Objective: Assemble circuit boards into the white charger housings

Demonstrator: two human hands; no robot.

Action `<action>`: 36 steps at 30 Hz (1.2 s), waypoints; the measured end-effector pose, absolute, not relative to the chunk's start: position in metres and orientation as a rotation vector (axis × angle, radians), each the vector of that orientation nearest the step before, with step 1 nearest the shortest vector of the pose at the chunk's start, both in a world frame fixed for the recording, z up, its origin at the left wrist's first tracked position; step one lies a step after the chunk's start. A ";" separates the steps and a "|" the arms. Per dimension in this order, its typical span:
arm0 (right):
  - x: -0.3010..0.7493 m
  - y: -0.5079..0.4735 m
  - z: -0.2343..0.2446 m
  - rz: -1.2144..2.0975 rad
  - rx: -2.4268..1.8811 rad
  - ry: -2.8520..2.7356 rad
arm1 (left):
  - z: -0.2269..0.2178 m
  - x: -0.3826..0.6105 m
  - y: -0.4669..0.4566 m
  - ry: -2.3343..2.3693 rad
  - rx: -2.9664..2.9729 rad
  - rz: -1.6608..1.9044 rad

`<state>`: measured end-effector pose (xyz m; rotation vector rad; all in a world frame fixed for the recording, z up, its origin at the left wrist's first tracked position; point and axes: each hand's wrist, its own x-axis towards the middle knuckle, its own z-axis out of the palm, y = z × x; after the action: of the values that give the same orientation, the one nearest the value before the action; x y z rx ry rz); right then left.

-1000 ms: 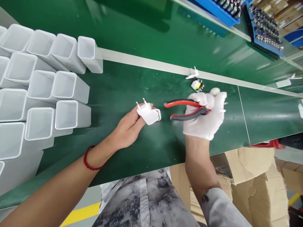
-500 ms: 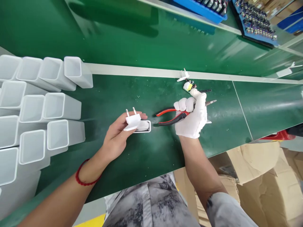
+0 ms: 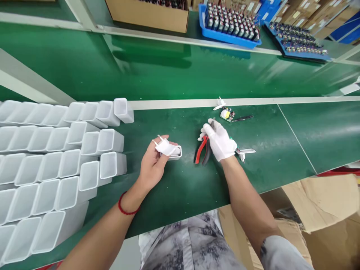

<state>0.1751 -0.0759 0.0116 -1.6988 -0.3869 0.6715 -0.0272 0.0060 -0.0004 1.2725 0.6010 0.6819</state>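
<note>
My bare left hand [image 3: 152, 165] is closed around a white charger housing with an open end [image 3: 176, 153]. A white two-pin plug piece [image 3: 165, 147] sits at its top, prongs pointing up. To the right, my white-gloved right hand [image 3: 221, 141] grips pliers [image 3: 200, 150] whose red and black handles point down toward me; the glove mostly hides their jaws. Beyond that hand lies a small circuit board [image 3: 226, 114] with a yellow part and a black lead. A loose white plug piece [image 3: 219, 103] rests behind it, and another plug piece [image 3: 245, 152] lies right of the glove.
Rows of white open-ended cases [image 3: 69, 163] fill the left of the green bench [image 3: 180, 191]. On the shelf above stand a cardboard box [image 3: 149, 15], a blue tray of components [image 3: 230, 39] and a blue board of parts [image 3: 298, 52]. Cardboard cartons [image 3: 323, 202] stand below, at right.
The pliers have turned in my right hand: their handles pointed left and now point down toward me. My left hand keeps the housing. The view has shifted, showing more shelf and cases.
</note>
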 end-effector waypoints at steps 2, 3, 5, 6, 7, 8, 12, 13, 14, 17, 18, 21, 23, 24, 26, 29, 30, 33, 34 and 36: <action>0.174 -0.073 0.011 0.560 -1.980 -0.590 | 0.002 -0.027 0.011 0.630 1.286 0.706; 0.173 -0.073 0.013 0.467 -2.113 -0.697 | 0.003 -0.027 0.014 0.624 1.274 0.696; 0.168 -0.075 0.021 0.235 -2.282 -0.877 | 0.003 -0.027 0.018 0.593 1.223 0.664; 0.164 -0.078 0.027 0.133 -2.297 -0.971 | 0.002 -0.027 0.020 0.582 1.196 0.654; 0.159 -0.080 0.034 0.078 -2.266 -1.092 | 0.000 -0.027 0.021 0.578 1.176 0.648; 0.153 -0.082 0.040 0.089 -2.198 -1.246 | -0.001 -0.027 0.021 0.576 1.162 0.644; 0.124 -0.079 0.050 0.421 -2.004 -1.857 | -0.008 -0.028 0.021 0.514 1.114 0.629; 0.119 -0.076 0.048 0.494 -2.010 -1.894 | -0.008 -0.028 0.021 0.479 1.102 0.630; 0.116 -0.073 0.045 0.563 -2.005 -1.873 | -0.008 -0.029 0.021 0.439 1.088 0.646; 0.118 -0.067 0.037 0.829 -1.793 -1.475 | -0.006 -0.030 0.023 0.344 1.063 0.748; 0.123 -0.066 0.037 0.917 -1.676 -1.268 | -0.004 -0.031 0.024 0.349 1.061 0.788; 0.137 -0.064 0.045 1.066 -1.458 -0.849 | -0.001 -0.029 0.024 0.467 1.056 0.842; 0.144 -0.061 0.054 1.116 -1.434 -0.754 | -0.002 -0.028 0.022 0.541 1.061 0.821; 0.145 -0.058 0.058 1.128 -1.433 -0.711 | -0.002 -0.027 0.020 0.562 1.081 0.798; 0.146 -0.052 0.063 1.138 -1.412 -0.586 | -0.003 -0.026 0.018 0.581 1.151 0.756; 0.147 -0.042 0.063 1.148 -1.414 -0.551 | -0.002 -0.027 0.017 0.584 1.296 0.744; 0.149 -0.039 0.062 1.161 -1.423 -0.579 | -0.001 -0.028 0.017 0.585 1.359 0.760; 0.159 -0.026 0.060 1.164 -1.514 -0.733 | 0.001 -0.029 0.018 0.589 1.635 0.869; 0.166 -0.019 0.060 1.107 -1.584 -0.811 | 0.001 -0.029 0.017 0.589 1.747 0.920; 0.182 0.001 0.060 0.832 -1.838 -1.028 | 0.000 -0.029 0.016 0.592 1.955 1.018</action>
<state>0.1822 0.0013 0.0599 -1.8376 -1.0282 0.8324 -0.0286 0.0161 0.0004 1.9551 0.5917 1.0177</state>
